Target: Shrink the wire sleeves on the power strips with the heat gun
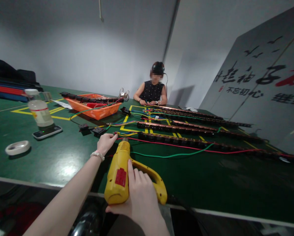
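My right hand [139, 193] is wrapped round the grip of a yellow electric screwdriver [119, 173] with a red label, its nose pointing away from me at the near end of a long black power strip [176, 140]. My left hand [106, 141] reaches out beside the tool's tip, fingers curled at the strip's end where red, green and yellow wires [171, 154] come out; what it pinches is hidden. A pale bracelet sits on that wrist.
Several more long black strips [186, 127] lie across the green table [210, 177]. An orange tray [95, 109], a plastic bottle [40, 109], a phone [47, 132] and a tape roll [17, 147] stand left. Another person [153, 88] sits opposite.
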Motion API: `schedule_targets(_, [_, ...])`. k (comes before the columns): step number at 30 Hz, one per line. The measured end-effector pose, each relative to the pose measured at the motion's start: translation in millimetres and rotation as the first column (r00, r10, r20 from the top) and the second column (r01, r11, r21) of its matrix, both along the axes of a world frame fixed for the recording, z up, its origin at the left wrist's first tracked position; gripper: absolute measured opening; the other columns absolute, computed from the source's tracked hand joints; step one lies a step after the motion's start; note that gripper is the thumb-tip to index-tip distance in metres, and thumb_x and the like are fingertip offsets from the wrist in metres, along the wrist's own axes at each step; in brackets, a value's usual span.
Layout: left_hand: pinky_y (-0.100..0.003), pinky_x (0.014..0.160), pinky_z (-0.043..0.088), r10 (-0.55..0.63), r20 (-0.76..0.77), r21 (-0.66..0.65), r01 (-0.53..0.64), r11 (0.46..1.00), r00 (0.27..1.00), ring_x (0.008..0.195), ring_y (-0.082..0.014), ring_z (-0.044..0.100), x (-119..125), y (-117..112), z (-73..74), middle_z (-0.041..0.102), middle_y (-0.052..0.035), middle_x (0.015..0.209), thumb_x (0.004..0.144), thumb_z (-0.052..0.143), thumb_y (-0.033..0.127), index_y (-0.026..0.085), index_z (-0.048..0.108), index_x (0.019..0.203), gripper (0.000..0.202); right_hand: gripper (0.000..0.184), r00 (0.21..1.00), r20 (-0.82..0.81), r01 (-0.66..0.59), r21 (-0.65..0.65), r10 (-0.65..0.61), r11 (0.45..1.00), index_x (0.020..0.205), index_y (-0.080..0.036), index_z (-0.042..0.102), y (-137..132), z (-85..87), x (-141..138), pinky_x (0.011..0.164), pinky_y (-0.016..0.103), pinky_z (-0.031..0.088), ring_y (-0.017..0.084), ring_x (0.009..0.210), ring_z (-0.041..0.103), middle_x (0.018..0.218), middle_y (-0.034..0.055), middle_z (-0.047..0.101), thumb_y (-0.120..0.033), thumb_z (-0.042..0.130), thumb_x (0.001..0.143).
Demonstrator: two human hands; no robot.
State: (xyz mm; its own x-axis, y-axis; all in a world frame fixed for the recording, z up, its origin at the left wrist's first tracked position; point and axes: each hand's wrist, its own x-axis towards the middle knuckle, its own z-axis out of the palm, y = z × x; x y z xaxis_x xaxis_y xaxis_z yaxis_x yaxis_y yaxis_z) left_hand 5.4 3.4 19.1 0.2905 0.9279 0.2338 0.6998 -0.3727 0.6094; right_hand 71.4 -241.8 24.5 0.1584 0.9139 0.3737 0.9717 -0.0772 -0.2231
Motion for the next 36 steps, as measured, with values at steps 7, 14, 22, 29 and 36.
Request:
schedule_targets(7, [-0.025, 0.051, 0.025, -0.022, 0.029, 0.022, 0.022, 1.000, 0.999, 0.054, -0.0141, 0.044, -4, 4, -1.6, 0.047, 0.0001, 0.051, 0.078, 0.040, 0.049, 0.020, 0.050, 0.049, 0.043, 0.139, 0.999, 0.006, -0.043, 0.021, 0.043, 0.999, 0.141, -0.005, 0.032, 4, -7.8, -9, 0.076, 0.047, 0.048, 0.029, 0.081, 0.057, 0.094, 0.0122, 0.060, -0.087, 0.065, 0.034])
schedule_targets(14, [-0.025, 0.050, 0.023, -0.025, 0.019, 0.036, 0.024, 0.999, 1.000, 0.051, -0.0131, 0.041, -6, 9, -5.3, 0.042, 0.0010, 0.047, 0.074, 0.042, 0.045, 0.019, 0.046, 0.046, 0.038, 0.131, 0.998, -0.050, -0.043, -0.034, 0.042, 0.998, 0.143, -0.011, 0.031, -12, 3.5, 13, 0.081, 0.045, 0.046, 0.028, 0.086, 0.058, 0.099, 0.0105, 0.060, -0.087, 0.062, 0.041])
schedule_targets(22, [-0.025, 0.050, 0.024, -0.032, 0.033, 0.017, 0.032, 0.999, 0.999, 0.051, -0.0137, 0.042, -7, 10, -6.0, 0.040, 0.0014, 0.046, 0.073, 0.043, 0.043, 0.019, 0.044, 0.046, 0.035, 0.120, 1.000, -0.013, 0.021, 0.011, -0.020, 1.000, 0.146, -0.021, 0.024, -40, -0.3, 56, 0.073, 0.041, 0.044, 0.027, 0.081, 0.057, 0.092, 0.0064, 0.058, -0.085, 0.059, 0.050])
schedule_targets(29, [-0.025, 0.052, 0.025, -0.049, 0.021, 0.021, 0.049, 0.999, 0.999, 0.054, -0.0145, 0.046, -6, 9, -4.2, 0.044, 0.0008, 0.049, 0.074, 0.041, 0.043, 0.019, 0.046, 0.048, 0.036, 0.114, 0.984, 0.063, 0.163, 0.093, -0.169, 0.982, 0.146, -0.024, 0.022, -72, -5.0, 84, 0.077, 0.039, 0.045, 0.028, 0.088, 0.059, 0.098, 0.0066, 0.061, -0.082, 0.061, 0.055])
schedule_targets(36, [-0.025, 0.053, 0.026, -0.054, -0.013, -0.027, 0.053, 0.998, 0.998, 0.062, -0.0174, 0.051, -5, 3, -1.0, 0.052, -0.0009, 0.055, 0.075, 0.040, 0.045, 0.020, 0.055, 0.054, 0.036, 0.103, 0.937, 0.139, 0.303, 0.138, -0.321, 0.943, 0.147, -0.025, 0.020, -91, -3.4, 95, 0.072, 0.038, 0.047, 0.028, 0.086, 0.062, 0.103, 0.0075, 0.063, -0.080, 0.053, 0.066])
